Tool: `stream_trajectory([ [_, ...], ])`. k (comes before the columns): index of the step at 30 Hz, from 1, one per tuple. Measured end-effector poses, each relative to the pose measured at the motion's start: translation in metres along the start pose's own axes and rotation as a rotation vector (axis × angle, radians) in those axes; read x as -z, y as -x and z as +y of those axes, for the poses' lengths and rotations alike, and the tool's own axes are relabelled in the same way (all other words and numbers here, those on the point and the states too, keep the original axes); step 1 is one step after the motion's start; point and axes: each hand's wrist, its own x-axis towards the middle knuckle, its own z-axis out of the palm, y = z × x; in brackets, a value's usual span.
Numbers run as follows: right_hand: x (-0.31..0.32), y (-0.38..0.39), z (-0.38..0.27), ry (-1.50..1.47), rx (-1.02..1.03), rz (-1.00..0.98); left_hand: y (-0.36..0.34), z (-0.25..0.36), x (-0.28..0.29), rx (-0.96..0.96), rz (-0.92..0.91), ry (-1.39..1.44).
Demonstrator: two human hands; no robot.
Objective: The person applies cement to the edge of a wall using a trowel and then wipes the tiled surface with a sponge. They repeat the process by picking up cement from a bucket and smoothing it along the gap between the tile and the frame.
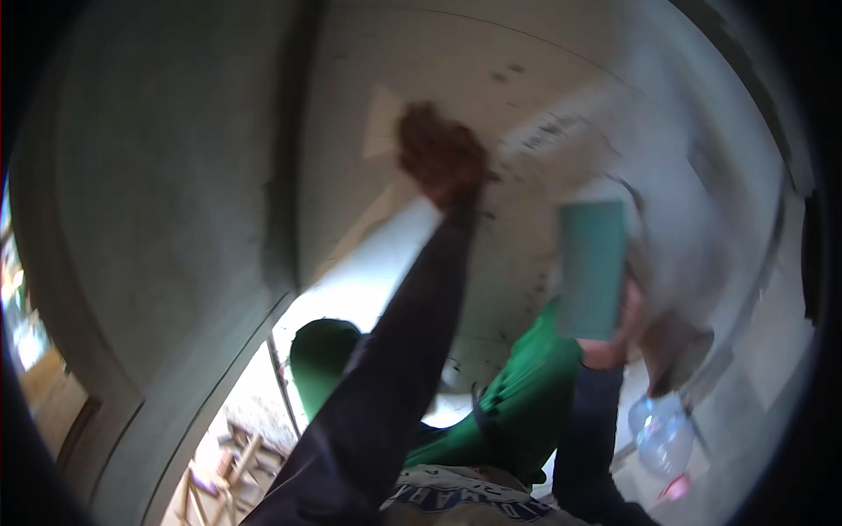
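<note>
My left hand reaches up in front of a pale, marked surface. Motion smears its fingers, and I see nothing held in it. Whether it touches the surface is unclear. To the right, my right hand grips a flat, teal rectangular board. The board stands roughly upright with its broad face toward me. It hides most of my fingers and whatever part they hold. Dark sleeves cover both forearms, and my knees in green trousers show below.
A clear plastic bottle with a pinkish end lies at the lower right, below a blurred brownish object. A grey upright panel fills the left side. Wooden pieces are at the lower left.
</note>
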Motion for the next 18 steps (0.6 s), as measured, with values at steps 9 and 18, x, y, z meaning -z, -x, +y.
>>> stream_trajectory([
  [9, -0.045, 0.133, -0.063, 0.886, 0.152, 0.094, 0.021, -0.019, -0.027, -0.262, 0.177, -0.039],
  [18, -0.042, 0.311, -0.1, 1.092, 0.037, 0.395, -0.009, -0.072, -0.053, -0.595, -0.563, -0.394],
])
